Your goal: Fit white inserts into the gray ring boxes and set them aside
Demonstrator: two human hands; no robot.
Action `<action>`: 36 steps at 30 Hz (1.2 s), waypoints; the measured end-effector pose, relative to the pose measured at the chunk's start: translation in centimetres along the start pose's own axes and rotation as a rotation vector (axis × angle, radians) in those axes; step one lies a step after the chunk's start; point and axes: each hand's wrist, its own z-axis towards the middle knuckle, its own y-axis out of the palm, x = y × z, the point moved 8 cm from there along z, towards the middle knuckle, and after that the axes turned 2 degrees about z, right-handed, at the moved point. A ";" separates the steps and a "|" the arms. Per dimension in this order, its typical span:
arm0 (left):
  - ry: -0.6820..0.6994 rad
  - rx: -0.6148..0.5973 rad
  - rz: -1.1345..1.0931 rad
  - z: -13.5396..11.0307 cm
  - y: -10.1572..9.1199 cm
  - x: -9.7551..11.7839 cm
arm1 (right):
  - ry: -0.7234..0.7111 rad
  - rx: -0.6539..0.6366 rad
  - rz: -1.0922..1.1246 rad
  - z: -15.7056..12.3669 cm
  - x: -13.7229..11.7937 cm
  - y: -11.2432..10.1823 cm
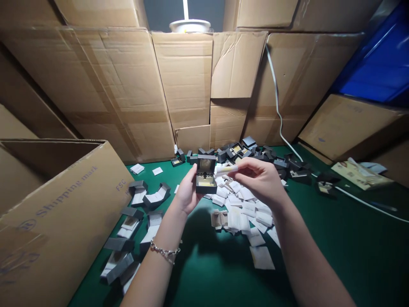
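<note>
My left hand [187, 191] grips a small black hinged jewelry box [206, 188] by its left side, its lid raised and a pale yellowish lining showing inside. Just right of the box, my right hand [260, 179] pinches a white padded insert [226, 169] between thumb and fingers. The insert's left end comes close to the open lid; whether they touch I cannot tell. Under and beyond my right hand spreads a heap of white inserts [247, 209]. A beige box lining piece [219, 219] lies at the heap's near left edge.
Several opened black boxes with white inserts [155, 196] stand at the left beside a large carton [64, 204]. More black boxes [277, 162] pile up at the back right. A white cable [370, 202] crosses the green table [204, 281]. Stacked cartons [182, 81] wall off the back.
</note>
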 end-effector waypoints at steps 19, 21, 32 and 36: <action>-0.066 -0.035 0.064 -0.3 -0.6 -0.1 | -0.323 0.156 -0.226 -1.0 -0.4 1.5; -0.040 -0.039 0.029 -0.2 -0.7 0.1 | -0.579 0.211 -0.377 -2.5 -1.9 2.3; 0.067 -0.122 0.057 -0.1 -0.3 0.4 | -0.606 -0.040 -0.860 -2.5 -0.9 6.0; 0.067 -0.095 0.109 -0.1 -0.7 0.3 | -0.428 -0.182 -0.922 -2.2 0.4 6.5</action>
